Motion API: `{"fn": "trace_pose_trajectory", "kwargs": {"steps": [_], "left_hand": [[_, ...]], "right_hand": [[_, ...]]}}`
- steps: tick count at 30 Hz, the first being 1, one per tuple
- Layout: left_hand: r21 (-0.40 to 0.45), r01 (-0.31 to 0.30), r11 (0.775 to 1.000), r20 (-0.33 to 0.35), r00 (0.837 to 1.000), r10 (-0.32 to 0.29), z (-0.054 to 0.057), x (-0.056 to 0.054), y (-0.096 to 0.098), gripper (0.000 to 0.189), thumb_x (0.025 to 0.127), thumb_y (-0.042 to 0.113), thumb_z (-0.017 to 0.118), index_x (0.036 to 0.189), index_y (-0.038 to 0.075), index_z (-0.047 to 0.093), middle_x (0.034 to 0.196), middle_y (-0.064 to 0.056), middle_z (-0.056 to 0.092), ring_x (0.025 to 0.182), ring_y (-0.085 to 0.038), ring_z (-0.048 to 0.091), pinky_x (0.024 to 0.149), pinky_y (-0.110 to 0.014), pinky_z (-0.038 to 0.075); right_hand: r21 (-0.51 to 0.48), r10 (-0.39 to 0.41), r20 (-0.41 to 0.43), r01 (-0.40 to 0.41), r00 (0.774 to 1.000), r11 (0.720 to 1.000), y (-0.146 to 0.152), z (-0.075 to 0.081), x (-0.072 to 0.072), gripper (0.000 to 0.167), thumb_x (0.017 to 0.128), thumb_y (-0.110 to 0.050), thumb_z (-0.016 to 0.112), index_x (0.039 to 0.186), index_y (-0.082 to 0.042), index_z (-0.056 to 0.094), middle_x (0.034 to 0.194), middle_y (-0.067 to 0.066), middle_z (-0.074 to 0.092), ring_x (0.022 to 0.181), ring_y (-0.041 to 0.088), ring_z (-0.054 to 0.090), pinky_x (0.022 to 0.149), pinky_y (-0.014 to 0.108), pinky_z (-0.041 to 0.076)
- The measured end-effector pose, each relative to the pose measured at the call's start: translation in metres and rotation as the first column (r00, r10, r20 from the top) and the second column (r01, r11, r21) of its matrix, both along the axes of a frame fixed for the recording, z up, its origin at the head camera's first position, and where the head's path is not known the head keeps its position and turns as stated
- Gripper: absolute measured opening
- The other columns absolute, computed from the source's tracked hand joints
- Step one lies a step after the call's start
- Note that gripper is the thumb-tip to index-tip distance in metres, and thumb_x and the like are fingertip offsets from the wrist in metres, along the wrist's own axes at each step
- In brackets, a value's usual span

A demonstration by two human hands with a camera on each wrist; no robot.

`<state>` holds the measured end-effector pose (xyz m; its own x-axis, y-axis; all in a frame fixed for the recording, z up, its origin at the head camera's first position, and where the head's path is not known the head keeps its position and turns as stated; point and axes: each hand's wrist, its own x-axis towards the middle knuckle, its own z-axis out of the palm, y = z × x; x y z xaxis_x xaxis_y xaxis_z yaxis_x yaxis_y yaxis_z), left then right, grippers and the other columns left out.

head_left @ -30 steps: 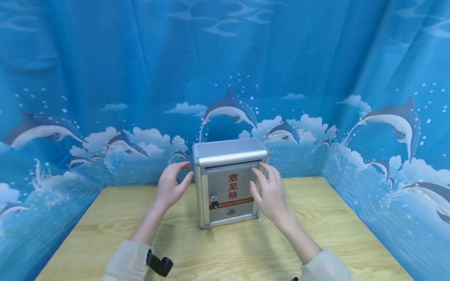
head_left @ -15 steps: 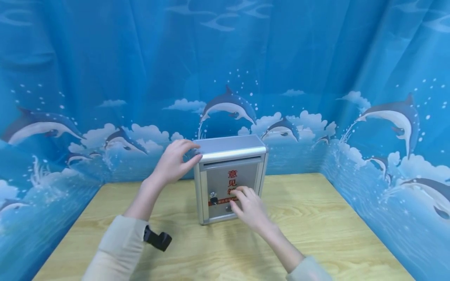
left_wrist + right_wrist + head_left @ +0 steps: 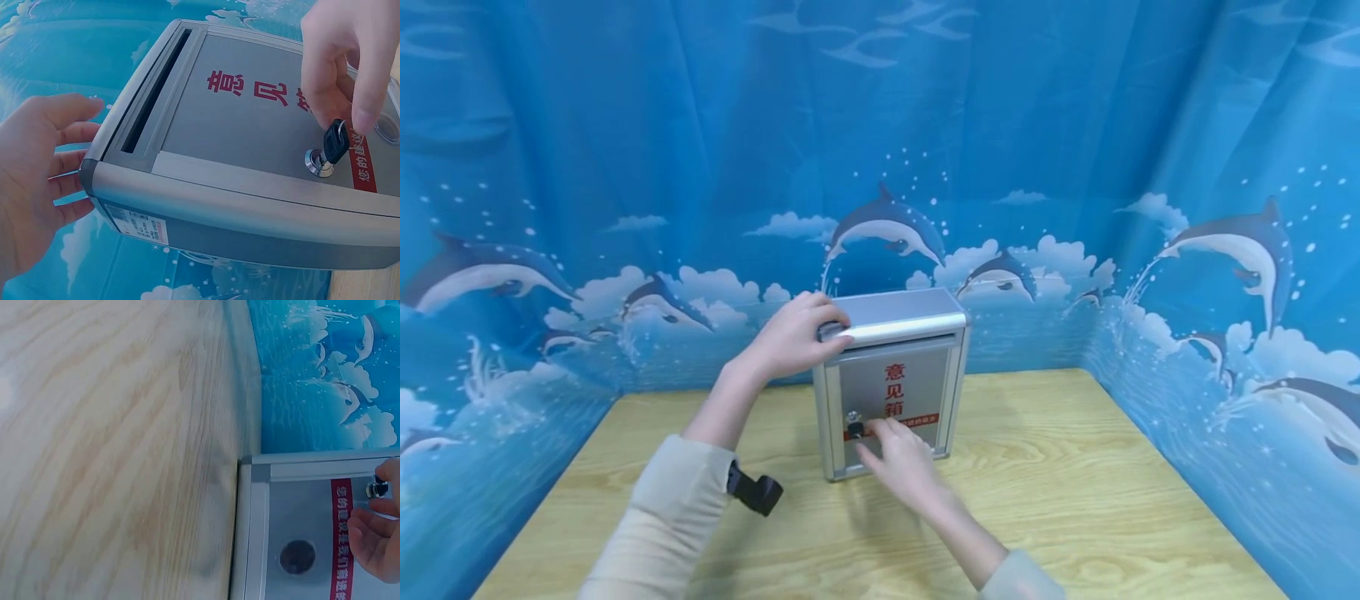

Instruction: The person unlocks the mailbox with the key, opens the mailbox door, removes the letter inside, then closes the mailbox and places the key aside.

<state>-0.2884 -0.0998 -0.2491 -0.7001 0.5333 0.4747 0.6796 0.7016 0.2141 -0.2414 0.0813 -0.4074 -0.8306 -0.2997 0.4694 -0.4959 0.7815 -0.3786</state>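
Key (image 3: 336, 141) juts from the lock (image 3: 317, 164) of the box (image 3: 925, 367), just left of the nearer right hand (image 3: 901, 462), loosely bent without visible grip; the relaxed left hand (image 3: 797, 333) rests at the top corner.

1 box (image 3: 917, 387), 1 slot (image 3: 156, 94), 1 lock (image 3: 312, 161), 1 key (image 3: 336, 144) showing. 3 big red characters (image 3: 895, 391), 1 sticker (image 3: 139, 224). 1 left hand (image 3: 792, 337), 1 right hand (image 3: 904, 462), 1 table (image 3: 1060, 492).

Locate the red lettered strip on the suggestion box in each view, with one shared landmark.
Head: the red lettered strip is below centre, partly behind the right hand.
Left wrist: right side, just below mid-height.
Right wrist: lower right, running to the bottom edge.
Landmark: the right hand, near the strip in every view.
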Motion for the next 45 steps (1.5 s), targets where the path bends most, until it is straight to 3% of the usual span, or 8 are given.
{"fn": "trace_pose_trajectory", "kwargs": {"steps": [6,14,25,32,36,38,42,45], "left_hand": [[0.000,-0.011,1.000,-0.044,0.999,0.011,-0.003,-0.001,0.003,0.023,0.088,0.023,0.064,0.105,0.009,0.067,0.107,-0.008,0.060,0.101,-0.025,0.050,0.085,-0.043,0.041],[0.030,-0.014,0.999,-0.078,0.997,0.017,-0.009,-0.003,0.004,0.020,0.088,0.021,0.063,0.104,0.008,0.068,0.105,-0.008,0.059,0.100,-0.025,0.050,0.087,-0.044,0.039],[0.039,-0.011,0.999,-0.117,0.993,0.015,-0.013,-0.004,0.007,0.019,0.088,0.019,0.062,0.102,0.008,0.068,0.102,-0.007,0.060,0.098,-0.024,0.051,0.087,-0.042,0.040],[0.057,-0.010,0.998,-0.132,0.991,0.018,-0.014,-0.004,0.007,0.018,0.087,0.018,0.062,0.101,0.008,0.068,0.101,-0.007,0.060,0.096,-0.024,0.051,0.085,-0.042,0.040],[0.064,-0.007,0.998,-0.140,0.990,0.016,-0.014,-0.004,0.007,0.017,0.087,0.018,0.062,0.101,0.008,0.068,0.101,-0.007,0.060,0.096,-0.024,0.050,0.083,-0.042,0.040],[0.062,-0.008,0.998,-0.139,0.990,0.017,-0.014,-0.004,0.006,0.017,0.088,0.018,0.062,0.101,0.008,0.068,0.101,-0.007,0.060,0.096,-0.024,0.050,0.083,-0.042,0.040],[0.053,-0.010,0.999,-0.136,0.991,0.018,-0.014,-0.004,0.006,0.017,0.088,0.018,0.061,0.101,0.008,0.067,0.101,-0.006,0.059,0.095,-0.024,0.050,0.083,-0.042,0.040],[0.048,-0.013,0.999,-0.134,0.991,0.019,-0.014,-0.004,0.006,0.017,0.088,0.018,0.061,0.101,0.008,0.067,0.101,-0.006,0.059,0.095,-0.023,0.050,0.082,-0.042,0.040]], "right_hand": [[-0.011,-0.065,-0.103,0.064,0.993,0.998,-0.011,-0.001,-0.001,0.035,0.081,-0.028,0.069,0.105,-0.003,0.061,0.091,0.007,0.065,0.077,0.018,0.062,0.061,0.026,0.050],[0.052,-0.048,-0.253,0.063,0.966,0.997,-0.018,0.001,-0.004,0.027,0.080,-0.026,0.071,0.091,-0.004,0.061,0.079,0.005,0.061,0.065,0.015,0.056,0.050,0.017,0.044],[0.060,0.004,-0.477,0.028,0.879,0.998,-0.022,-0.007,-0.013,0.014,0.076,-0.013,0.069,0.076,-0.006,0.056,0.060,0.001,0.056,0.049,0.013,0.051,0.042,0.021,0.044],[0.066,0.017,-0.512,0.019,0.859,0.998,-0.027,-0.004,-0.014,0.018,0.073,-0.007,0.068,0.072,-0.005,0.051,0.053,0.000,0.051,0.041,0.012,0.047,0.036,0.021,0.039],[0.063,0.003,-0.491,0.033,0.871,0.997,-0.029,-0.003,-0.013,0.017,0.075,-0.007,0.068,0.073,-0.004,0.051,0.051,0.000,0.049,0.038,0.012,0.047,0.035,0.020,0.038],[0.045,-0.012,-0.449,0.035,0.894,0.998,-0.029,-0.003,-0.012,0.016,0.078,-0.008,0.066,0.075,-0.003,0.052,0.049,-0.001,0.049,0.037,0.011,0.046,0.035,0.019,0.036],[-0.089,-0.021,-0.262,-0.003,0.965,0.996,-0.030,-0.002,-0.009,0.010,0.083,-0.007,0.060,0.082,0.000,0.053,0.049,-0.001,0.049,0.035,0.006,0.041,0.032,0.014,0.032],[-0.214,-0.022,-0.108,-0.002,0.994,0.977,-0.030,0.000,-0.006,0.009,0.086,-0.007,0.055,0.089,0.002,0.055,0.051,-0.001,0.050,0.035,0.002,0.037,0.031,0.013,0.029]]}}
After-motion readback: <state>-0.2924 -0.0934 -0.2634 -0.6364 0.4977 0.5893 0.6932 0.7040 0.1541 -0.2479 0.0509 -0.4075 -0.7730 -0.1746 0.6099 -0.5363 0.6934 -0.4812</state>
